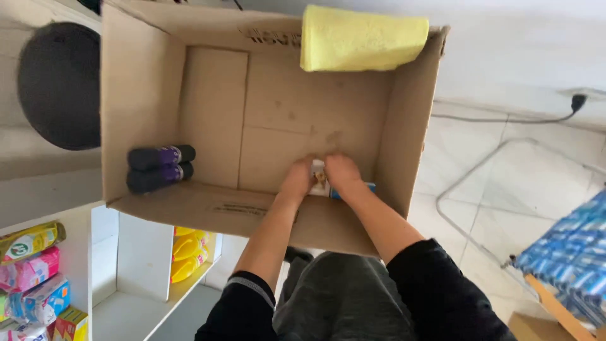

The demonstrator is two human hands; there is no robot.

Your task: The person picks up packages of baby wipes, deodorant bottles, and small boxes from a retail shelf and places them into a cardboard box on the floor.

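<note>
Two dark bottles (160, 168) already lie in box (145, 82); left hand (298, 179) and right hand (341, 173) grip white bottle (319, 177) at floor, fingers curled round it; box mostly bare

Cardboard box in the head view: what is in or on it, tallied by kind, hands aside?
Dark cylindrical bottles with purple labels, lying side by side at the box's left wall: 2
Small white and blue container, under both hands: 1
Folded yellow cloth, draped over the box's far rim: 1
Total: 4
</note>
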